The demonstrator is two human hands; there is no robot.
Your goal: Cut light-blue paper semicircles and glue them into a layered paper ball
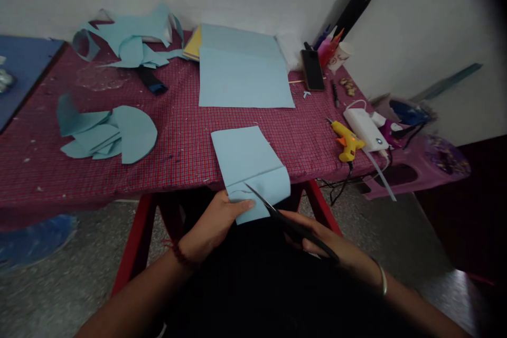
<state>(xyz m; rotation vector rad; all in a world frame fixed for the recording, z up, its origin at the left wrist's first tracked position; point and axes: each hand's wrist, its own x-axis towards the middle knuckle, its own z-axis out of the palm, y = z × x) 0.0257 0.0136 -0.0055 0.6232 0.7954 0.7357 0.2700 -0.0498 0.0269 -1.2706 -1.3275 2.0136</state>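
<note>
A light-blue sheet of paper (249,154) reaches from the table's front edge out over my lap, its near right part curling up. My left hand (222,216) pinches its near left edge, thumb on top and fingers underneath. In my right hand (317,232) is a pair of black-handled scissors (257,194), blades pointing up and left across the near part of the sheet. A cut line runs over the paper just beyond the blades. The right fingers are wrapped round the handles and partly hidden by them.
A large blue sheet (245,76) lies farther back on the checked tablecloth (182,132). Blue cut pieces (134,134) and scraps (130,37) are at the left. Rightward are a yellow glue gun (345,140), a white power box (365,129) with cables, and a phone (312,69).
</note>
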